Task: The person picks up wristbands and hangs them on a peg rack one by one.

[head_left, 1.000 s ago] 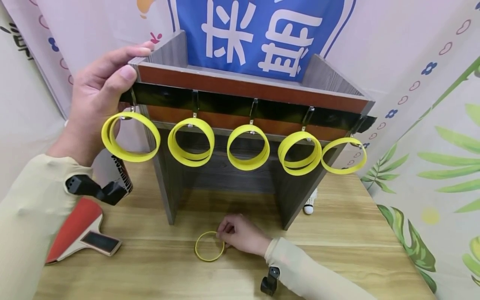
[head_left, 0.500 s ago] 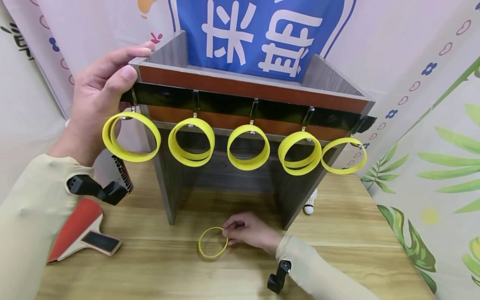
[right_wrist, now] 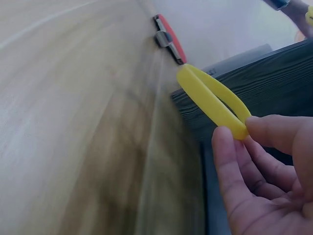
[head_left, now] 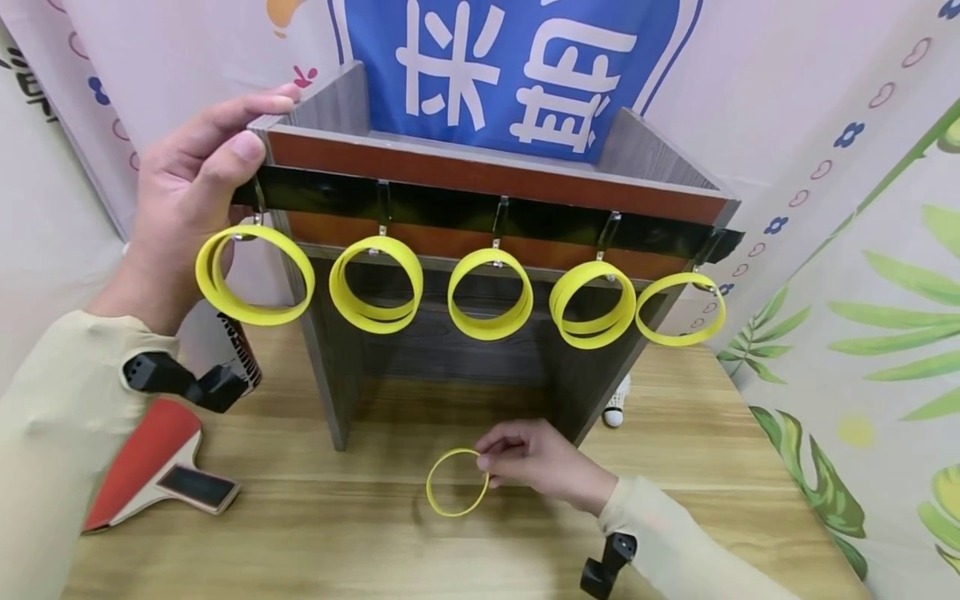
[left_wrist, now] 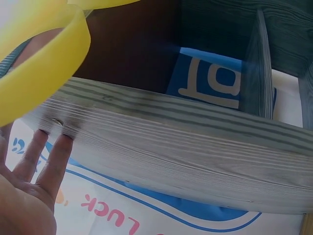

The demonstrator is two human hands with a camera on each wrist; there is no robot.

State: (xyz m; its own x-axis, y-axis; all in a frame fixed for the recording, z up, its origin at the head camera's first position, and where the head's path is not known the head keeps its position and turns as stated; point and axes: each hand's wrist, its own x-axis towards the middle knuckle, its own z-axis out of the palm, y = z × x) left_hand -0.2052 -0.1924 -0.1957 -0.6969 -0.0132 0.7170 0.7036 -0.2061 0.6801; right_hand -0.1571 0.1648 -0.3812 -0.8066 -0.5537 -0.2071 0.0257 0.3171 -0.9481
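Note:
My right hand (head_left: 543, 462) pinches the edge of a yellow ring (head_left: 429, 492), a thin flat band, low over the table in front of a grey wooden stand (head_left: 491, 154). In the right wrist view, thumb and fingertips meet on the near end of the ring (right_wrist: 208, 98). My left hand (head_left: 183, 187) holds the stand's upper left corner, thumb at the front edge and fingers along the top and side. Along the stand's front, more yellow rings (head_left: 491, 329) hang from metal hooks on a black strip (head_left: 442, 200); some hooks carry two.
A red table tennis bat (head_left: 146, 458) lies on the wooden table (head_left: 315, 550) at the left. Behind my left forearm stands a dark-lettered cylinder (head_left: 238, 350). Close by the stand's right leg is a shuttlecock (head_left: 615, 408). Printed cloth hangs behind.
My right hand has moved right and slightly up with the yellow ring, lifting it off the table. My left hand keeps its place on the stand; the head view has shifted slightly.

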